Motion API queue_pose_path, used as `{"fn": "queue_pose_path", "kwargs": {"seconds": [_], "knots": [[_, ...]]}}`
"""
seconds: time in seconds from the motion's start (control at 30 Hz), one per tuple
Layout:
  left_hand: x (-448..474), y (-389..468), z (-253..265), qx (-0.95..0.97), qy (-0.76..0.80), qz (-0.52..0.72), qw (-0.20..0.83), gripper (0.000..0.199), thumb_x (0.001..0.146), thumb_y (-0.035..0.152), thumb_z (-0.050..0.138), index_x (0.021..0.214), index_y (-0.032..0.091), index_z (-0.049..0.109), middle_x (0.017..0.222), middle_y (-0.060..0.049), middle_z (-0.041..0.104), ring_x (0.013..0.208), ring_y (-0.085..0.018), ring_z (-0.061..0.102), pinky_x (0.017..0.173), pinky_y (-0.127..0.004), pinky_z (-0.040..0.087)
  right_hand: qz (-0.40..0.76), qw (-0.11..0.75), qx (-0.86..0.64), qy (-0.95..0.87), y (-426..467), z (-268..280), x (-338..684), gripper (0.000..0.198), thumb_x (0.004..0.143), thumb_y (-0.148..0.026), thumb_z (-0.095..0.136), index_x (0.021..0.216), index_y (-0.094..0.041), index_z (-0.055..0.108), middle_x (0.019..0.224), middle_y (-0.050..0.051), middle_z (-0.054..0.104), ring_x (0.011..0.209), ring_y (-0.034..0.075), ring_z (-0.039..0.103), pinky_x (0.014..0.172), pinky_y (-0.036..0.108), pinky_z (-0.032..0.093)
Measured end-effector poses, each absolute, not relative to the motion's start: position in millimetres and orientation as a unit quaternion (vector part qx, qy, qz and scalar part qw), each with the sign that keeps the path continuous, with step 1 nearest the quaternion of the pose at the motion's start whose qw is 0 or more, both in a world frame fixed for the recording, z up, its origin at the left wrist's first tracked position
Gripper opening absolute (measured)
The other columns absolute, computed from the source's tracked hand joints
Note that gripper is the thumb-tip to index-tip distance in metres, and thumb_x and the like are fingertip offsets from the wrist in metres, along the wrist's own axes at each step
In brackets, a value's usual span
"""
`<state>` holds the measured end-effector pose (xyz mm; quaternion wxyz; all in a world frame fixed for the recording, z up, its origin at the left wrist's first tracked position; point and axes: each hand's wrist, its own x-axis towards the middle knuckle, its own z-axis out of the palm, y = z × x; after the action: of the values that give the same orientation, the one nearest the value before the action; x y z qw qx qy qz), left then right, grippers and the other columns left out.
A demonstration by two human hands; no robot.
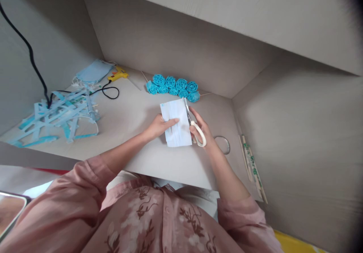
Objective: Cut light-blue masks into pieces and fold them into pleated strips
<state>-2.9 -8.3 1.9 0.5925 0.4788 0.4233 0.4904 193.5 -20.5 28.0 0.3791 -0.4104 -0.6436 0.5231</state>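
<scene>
Between my hands, above the table, is a pale blue face mask (181, 134) with its pleats showing. My left hand (159, 127) pinches its left side, thumb on top and the other fingers hidden behind. In my right hand (204, 130) is a pair of white-handled scissors (200, 135), fingers through or around the handles. The blades lie along the mask's right edge, pointing away from me; whether they are parted is hard to see. Just beyond the mask sits a double row of bright blue rolled flowers (172, 86) with thin sticks poking out at both ends.
A heap of cut blue strips (56, 117) covers the table's left side. Behind it lie stacked face masks (94, 72) and a yellow glue gun (118, 73) with a black cord (30, 52). At right are a ring-shaped band (227, 146) and wrapped sticks (252, 166) by the side wall.
</scene>
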Motion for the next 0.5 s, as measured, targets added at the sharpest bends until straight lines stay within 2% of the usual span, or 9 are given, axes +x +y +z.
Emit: {"fn": "queue_pose_path", "kwargs": {"seconds": [0.5], "knots": [[-2.3,-10.0,7.5,0.457,0.432,0.492,0.601,0.053,0.062,0.047,0.081,0.098,0.011,0.069,0.109,-0.014,0.073,0.099,-0.03,0.069,0.085,-0.041,0.056,0.523,0.392,-0.406,-0.639,-16.8,21.2,196.7,0.1,0.073,-0.062,0.071,0.154,-0.024,0.026,0.053,-0.007,0.047,0.042,0.01,0.039,0.041,0.024,0.034]]}}
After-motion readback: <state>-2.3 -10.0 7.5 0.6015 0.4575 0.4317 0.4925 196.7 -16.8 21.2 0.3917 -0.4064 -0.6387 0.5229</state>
